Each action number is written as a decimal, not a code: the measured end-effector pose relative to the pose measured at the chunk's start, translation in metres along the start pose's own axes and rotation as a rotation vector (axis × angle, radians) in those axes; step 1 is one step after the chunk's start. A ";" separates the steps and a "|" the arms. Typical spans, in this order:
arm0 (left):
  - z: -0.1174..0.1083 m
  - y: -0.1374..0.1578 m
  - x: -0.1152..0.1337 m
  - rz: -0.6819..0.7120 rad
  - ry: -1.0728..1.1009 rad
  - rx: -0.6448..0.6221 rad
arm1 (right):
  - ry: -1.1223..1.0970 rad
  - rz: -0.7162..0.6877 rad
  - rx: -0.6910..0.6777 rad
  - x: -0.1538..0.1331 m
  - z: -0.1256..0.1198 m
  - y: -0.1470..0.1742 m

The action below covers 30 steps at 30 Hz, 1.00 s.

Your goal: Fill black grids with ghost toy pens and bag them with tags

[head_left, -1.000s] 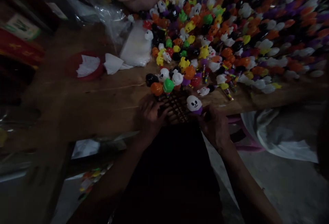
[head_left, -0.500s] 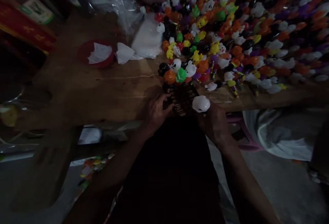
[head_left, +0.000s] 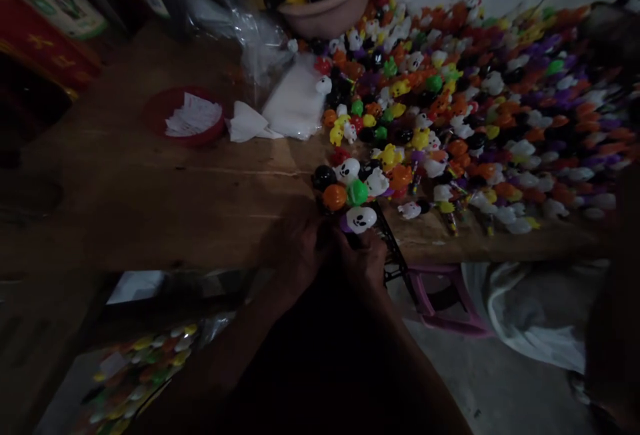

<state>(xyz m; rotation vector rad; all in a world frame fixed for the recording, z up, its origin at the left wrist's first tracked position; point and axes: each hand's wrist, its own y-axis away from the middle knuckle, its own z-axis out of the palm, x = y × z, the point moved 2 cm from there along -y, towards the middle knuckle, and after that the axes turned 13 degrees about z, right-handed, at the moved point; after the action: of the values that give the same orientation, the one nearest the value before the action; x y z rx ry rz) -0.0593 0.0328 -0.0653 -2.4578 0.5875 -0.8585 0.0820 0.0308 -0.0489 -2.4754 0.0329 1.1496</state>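
At the table's front edge, a black slotted rack [head_left: 387, 227] holds several toys with round plastic heads, among them an orange head [head_left: 334, 197], a green head [head_left: 357, 192] and a black head [head_left: 324, 178]. A white skull-headed toy [head_left: 362, 220] with some purple beside it is nearest to me. My right hand [head_left: 367, 262] is closed just below that white head, its fingers around the toy's lower part, which is hidden. My left hand [head_left: 303, 242] lies at the rack's left side, close to the right one. Deep shadow hides its fingers, so its grip is unclear.
A dense spread of colourful toy heads [head_left: 475, 122] covers the table's right side. Left of it are plastic bags [head_left: 297, 105], a red bowl [head_left: 183, 138] of paper slips and a pink basin [head_left: 330, 15]. A pink stool [head_left: 450, 302] stands below the table edge.
My right hand has moved left with the white skull-headed toy, from the rack's right side to its near part. The face on the head now shows. The view has tilted upward.
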 end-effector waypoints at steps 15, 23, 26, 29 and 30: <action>-0.008 -0.012 -0.002 -0.050 0.067 -0.191 | 0.070 -0.046 -0.167 -0.005 0.009 -0.003; -0.008 -0.008 -0.001 -0.217 0.158 -0.191 | 0.224 0.038 0.203 0.075 -0.103 -0.016; -0.005 -0.013 0.001 -0.204 0.127 -0.260 | 0.327 0.063 0.181 0.109 -0.119 -0.038; -0.004 -0.014 0.002 -0.097 0.130 -0.194 | 0.447 0.042 0.070 0.120 -0.107 -0.056; -0.004 -0.012 0.001 -0.073 0.143 -0.174 | 0.486 0.037 0.052 0.119 -0.101 -0.059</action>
<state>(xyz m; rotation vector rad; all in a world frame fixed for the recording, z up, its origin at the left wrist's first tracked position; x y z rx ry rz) -0.0578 0.0410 -0.0554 -2.6025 0.6512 -1.0599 0.2454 0.0643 -0.0577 -2.6539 0.2430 0.5277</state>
